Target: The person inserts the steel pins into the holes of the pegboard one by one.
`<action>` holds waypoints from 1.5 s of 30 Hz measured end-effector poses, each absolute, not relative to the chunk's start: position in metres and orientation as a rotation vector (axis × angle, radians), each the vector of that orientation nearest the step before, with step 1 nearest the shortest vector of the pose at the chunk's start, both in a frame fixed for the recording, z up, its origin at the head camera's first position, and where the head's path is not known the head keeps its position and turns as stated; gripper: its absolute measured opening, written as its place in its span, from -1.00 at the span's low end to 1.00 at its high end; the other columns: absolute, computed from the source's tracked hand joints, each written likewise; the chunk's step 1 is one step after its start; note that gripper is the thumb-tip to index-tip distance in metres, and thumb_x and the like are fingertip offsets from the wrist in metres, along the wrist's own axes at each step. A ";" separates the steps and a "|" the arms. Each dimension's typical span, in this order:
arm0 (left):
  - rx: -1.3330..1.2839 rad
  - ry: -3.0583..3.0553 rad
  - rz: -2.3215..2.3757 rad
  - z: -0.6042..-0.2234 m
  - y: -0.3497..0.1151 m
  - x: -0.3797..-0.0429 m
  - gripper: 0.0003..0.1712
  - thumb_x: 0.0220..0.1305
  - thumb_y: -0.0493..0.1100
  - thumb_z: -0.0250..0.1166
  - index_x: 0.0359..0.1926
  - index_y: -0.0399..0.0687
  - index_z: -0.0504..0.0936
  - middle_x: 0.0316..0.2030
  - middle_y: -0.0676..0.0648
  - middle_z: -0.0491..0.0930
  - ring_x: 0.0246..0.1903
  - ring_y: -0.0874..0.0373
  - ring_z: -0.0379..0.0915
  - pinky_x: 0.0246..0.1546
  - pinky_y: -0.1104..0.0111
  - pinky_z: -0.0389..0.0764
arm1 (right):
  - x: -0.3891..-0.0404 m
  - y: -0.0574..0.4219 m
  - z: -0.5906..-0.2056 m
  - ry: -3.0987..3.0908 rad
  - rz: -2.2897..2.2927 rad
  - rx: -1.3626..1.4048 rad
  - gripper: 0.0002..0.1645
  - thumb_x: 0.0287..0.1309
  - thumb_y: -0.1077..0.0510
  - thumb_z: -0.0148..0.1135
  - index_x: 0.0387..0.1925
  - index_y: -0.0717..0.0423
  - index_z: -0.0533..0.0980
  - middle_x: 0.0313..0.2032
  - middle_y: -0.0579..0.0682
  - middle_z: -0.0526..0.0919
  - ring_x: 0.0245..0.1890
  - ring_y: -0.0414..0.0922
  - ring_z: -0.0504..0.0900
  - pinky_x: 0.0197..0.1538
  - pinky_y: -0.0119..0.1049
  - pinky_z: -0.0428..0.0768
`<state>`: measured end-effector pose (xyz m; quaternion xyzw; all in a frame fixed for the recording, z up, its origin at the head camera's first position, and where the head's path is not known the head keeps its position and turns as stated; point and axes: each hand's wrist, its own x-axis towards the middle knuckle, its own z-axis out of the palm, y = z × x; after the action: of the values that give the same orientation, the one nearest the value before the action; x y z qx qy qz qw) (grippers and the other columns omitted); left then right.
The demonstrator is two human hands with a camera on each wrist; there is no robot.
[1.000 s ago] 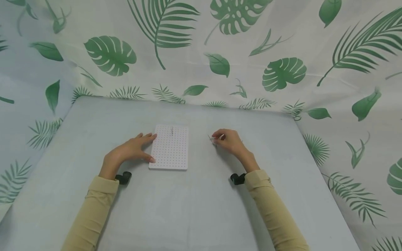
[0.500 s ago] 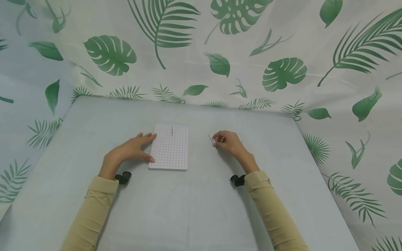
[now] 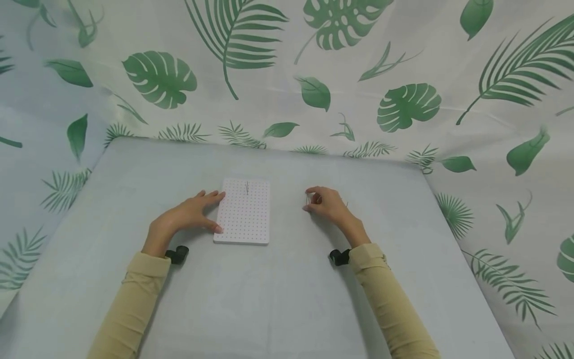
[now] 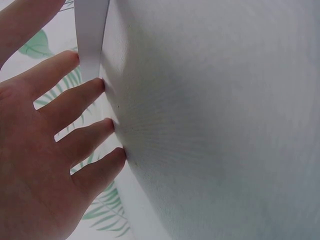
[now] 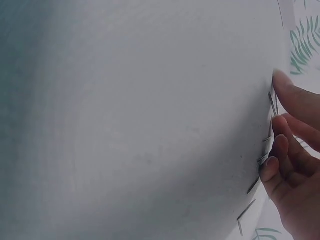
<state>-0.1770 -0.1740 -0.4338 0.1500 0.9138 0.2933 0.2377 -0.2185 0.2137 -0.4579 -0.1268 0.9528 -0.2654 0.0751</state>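
Note:
A white board dotted with rows of small holes (image 3: pixel 242 219) lies on the table. Two thin dark metal pins (image 3: pixel 247 188) stand in it near its far edge, slightly apart. My left hand (image 3: pixel 190 214) is spread, with fingertips and thumb touching the board's left side; the left wrist view shows the fingers (image 4: pixel 82 100) fairly straight. To the right of the board, my right hand (image 3: pixel 329 203) pinches a thin metal pin (image 5: pixel 273 103) between thumb and index finger; whether a second one is with it is hard to tell. The other fingers are curled.
Several loose metal pins (image 5: pixel 245 210) lie on the table beside and under my right hand, partly hidden by it. The white table (image 3: pixel 269 304) meets a leaf-printed cloth (image 3: pixel 278 99) at the back and sides.
The pin at my right fingertips stuck out to the left before; now it stands more upright between thumb and index finger. My left hand and the board stay put.

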 end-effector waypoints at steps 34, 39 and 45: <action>0.391 2.507 0.760 -0.431 -0.174 -0.174 0.15 0.14 0.03 0.55 0.61 -0.10 0.11 0.61 -0.31 -0.02 0.59 -0.40 -0.31 0.47 -0.40 -0.07 | -0.212 0.208 -0.461 2.938 -1.022 -0.294 -0.61 0.18 0.29 0.45 0.03 0.25 0.55 -0.08 0.19 0.72 -0.07 0.11 0.72 -0.03 -0.04 0.70; 0.393 2.504 0.759 -0.430 -0.174 -0.174 0.15 0.15 0.03 0.55 0.61 -0.10 0.11 0.61 -0.31 -0.03 0.59 -0.40 -0.32 0.47 -0.39 -0.08 | -0.213 0.207 -0.462 2.947 -1.118 -0.373 -0.69 0.22 0.34 0.40 -0.02 0.27 0.55 -0.16 0.23 0.78 -0.12 0.14 0.77 -0.05 -0.01 0.72; 0.402 2.508 0.759 -0.432 -0.173 -0.176 0.15 0.16 0.04 0.54 0.62 -0.09 0.10 0.61 -0.30 -0.02 0.59 -0.40 -0.32 0.47 -0.40 -0.08 | -0.214 0.204 -0.460 2.911 -1.198 -0.403 -0.74 0.25 0.36 0.36 -0.05 0.23 0.55 -0.22 0.22 0.79 -0.20 0.11 0.80 -0.23 -0.15 0.72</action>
<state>-0.1757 -0.1729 -0.4316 0.1470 0.9178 0.2776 0.2429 -0.2137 0.2038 -0.4602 -0.1269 0.9172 -0.3774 -0.0159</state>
